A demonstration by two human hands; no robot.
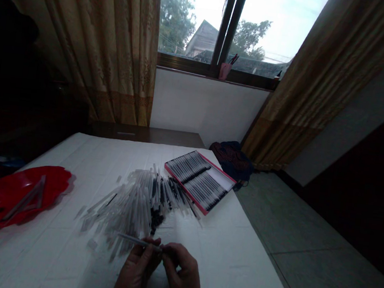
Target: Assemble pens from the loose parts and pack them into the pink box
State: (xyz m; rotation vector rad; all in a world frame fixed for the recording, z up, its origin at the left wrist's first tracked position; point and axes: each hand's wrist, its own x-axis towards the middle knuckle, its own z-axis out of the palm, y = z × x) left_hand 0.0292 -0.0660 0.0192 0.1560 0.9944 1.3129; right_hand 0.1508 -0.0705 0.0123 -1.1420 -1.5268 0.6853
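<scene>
Translucent plastic tube (129, 238) — slim, straight.
Left hand (135, 269) pinches its shaft, right hand (182, 272) pinches its right end; probably light, stiff, slippery — best gripped mid-length.

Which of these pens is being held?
The greyish pen in the left hand, one end at the right hand; others lie in the pile or box.

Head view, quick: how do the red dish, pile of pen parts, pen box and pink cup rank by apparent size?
1. Pile of pen parts and red dish: too close to rank.
2. Pen box.
3. Pink cup, though it's farthest away.
</scene>
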